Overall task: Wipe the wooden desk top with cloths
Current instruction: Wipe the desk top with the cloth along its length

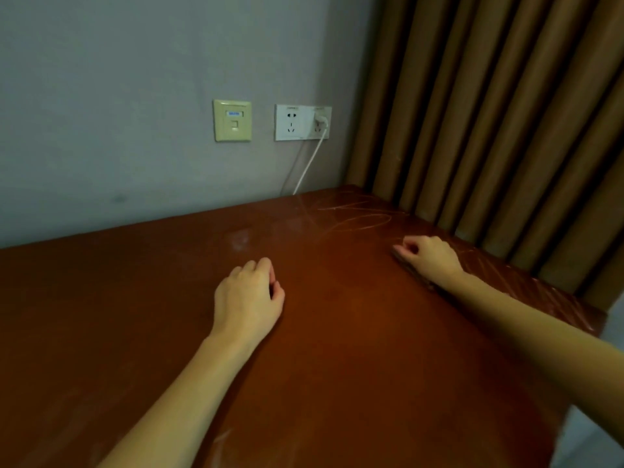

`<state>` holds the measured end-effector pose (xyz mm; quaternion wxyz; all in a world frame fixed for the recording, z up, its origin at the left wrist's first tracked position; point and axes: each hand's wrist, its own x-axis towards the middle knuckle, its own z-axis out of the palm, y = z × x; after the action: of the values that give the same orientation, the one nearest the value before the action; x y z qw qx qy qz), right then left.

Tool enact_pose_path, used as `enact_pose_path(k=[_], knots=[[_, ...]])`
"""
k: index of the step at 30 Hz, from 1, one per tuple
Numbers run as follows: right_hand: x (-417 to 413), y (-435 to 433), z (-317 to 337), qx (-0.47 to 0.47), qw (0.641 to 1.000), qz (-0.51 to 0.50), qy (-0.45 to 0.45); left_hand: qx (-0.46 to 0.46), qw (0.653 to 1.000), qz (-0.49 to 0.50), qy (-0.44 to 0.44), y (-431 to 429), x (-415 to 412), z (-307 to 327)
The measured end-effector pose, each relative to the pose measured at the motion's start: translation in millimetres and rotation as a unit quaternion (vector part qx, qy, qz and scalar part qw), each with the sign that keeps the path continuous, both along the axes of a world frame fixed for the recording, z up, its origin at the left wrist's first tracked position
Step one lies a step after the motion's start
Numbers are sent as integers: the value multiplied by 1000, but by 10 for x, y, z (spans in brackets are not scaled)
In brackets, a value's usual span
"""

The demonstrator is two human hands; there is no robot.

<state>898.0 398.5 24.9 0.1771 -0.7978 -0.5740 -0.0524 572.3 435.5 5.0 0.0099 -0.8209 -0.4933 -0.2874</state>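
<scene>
step: no cloth visible; counter [337, 332] looks unwiped.
left grip [248, 295]: curled, empty.
right grip [430, 256]: curled, seemingly empty.
next: fetch a cloth.

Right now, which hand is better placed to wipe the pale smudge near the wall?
Left. The left hand sits just short of the smudge on the desk, bare wood between them. The right hand is off by the curtain, over the scratches. I cannot tell what either holds.
</scene>
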Motion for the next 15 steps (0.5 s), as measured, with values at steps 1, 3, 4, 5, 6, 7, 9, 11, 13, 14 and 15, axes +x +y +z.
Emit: enact_pose_path(k=[1, 3, 4, 5, 6, 7, 9, 11, 13, 14, 15], knots=[[-4, 153, -13, 3, 1000, -24, 1, -1, 1000, 0, 0, 3, 7, 1], [-107, 439, -10, 8, 998, -57, 11, -1, 1000, 0, -2, 8, 15, 6], [-191, 558, -8, 6, 998, -60, 17, -2, 1000, 0, -3, 7, 16, 6], [-296, 653, 0, 3, 998, -57, 18, -3, 1000, -1, -3, 6, 16, 6], [-410, 726, 7, -2, 999, -47, 15, -5, 1000, -1, -3, 6, 15, 9], [-527, 771, 6, -7, 999, -30, 7, -5, 1000, -1, -2, 7, 12, 11], [-762, 752, -4, -14, 1000, 25, -8, -4, 1000, -1, -4, 4, 4, 11], [-947, 595, 0, -25, 995, 98, -15, -4, 1000, -3, -4, -8, -1, 12], [-1015, 361, 15, -38, 985, 168, -15, -5, 1000, -6, -5, -16, -9, 10], [-990, 251, 21, -44, 980, 193, -16, -4, 1000, -7, -6, -13, -12, 8], [-933, 152, 31, -48, 976, 211, -16, -4, 1000, -8, -7, -9, -13, 6]])
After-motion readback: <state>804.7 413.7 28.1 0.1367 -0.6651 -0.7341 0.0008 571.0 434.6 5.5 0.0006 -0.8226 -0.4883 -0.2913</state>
